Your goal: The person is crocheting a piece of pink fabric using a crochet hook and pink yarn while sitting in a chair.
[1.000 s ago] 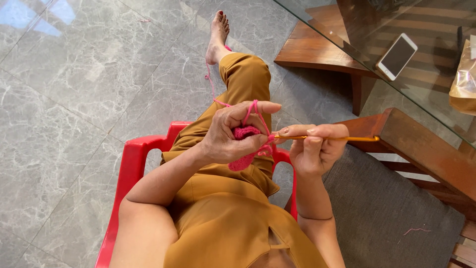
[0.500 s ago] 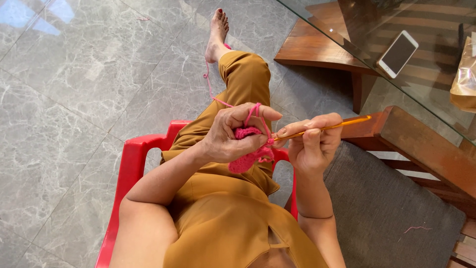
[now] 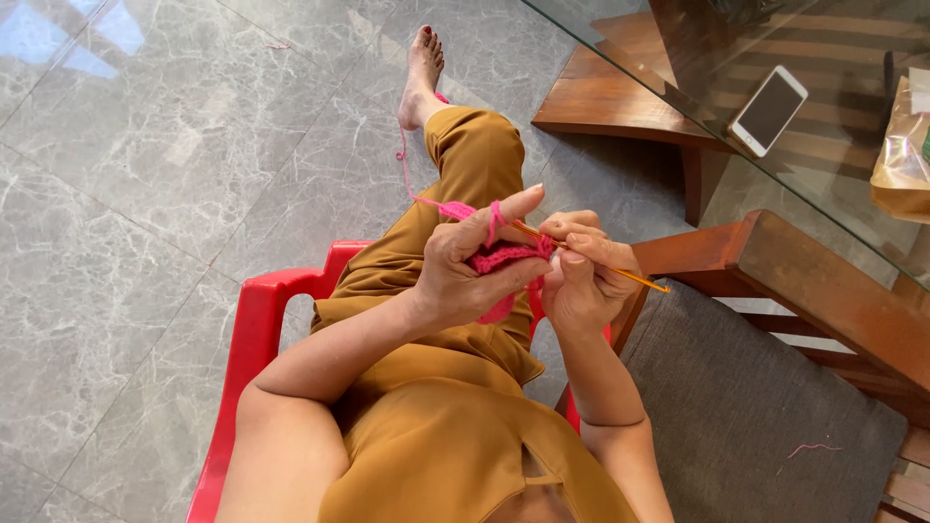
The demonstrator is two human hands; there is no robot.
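A floor of large grey marbled tiles (image 3: 165,194) fills most of the view from above, glossy, with pale window reflections at the far left. At the right stands a glass-topped table (image 3: 678,58) on a dark wooden base, with a white phone (image 3: 768,109) lying face up on the glass and a crinkled brown bag (image 3: 903,145) at the far right edge. Nearer on the right is a wooden seat with a dark grey cushion (image 3: 765,426), a scrap of pink thread lying on it.

A person in mustard-coloured clothes sits on a red plastic chair (image 3: 254,329) in the middle, one bare foot stretched out on the tiles far ahead.

Over the lap, the left hand (image 3: 465,266) is curled closed around a small piece of pink crochet work (image 3: 504,266), with pink yarn (image 3: 455,209) looped over its raised forefinger and trailing away to the floor beside the foot. Just to its right, touching the work, the right hand (image 3: 581,276) pinches a thin yellow crochet hook (image 3: 635,279) between thumb and fingers, its tip in the pink stitches.
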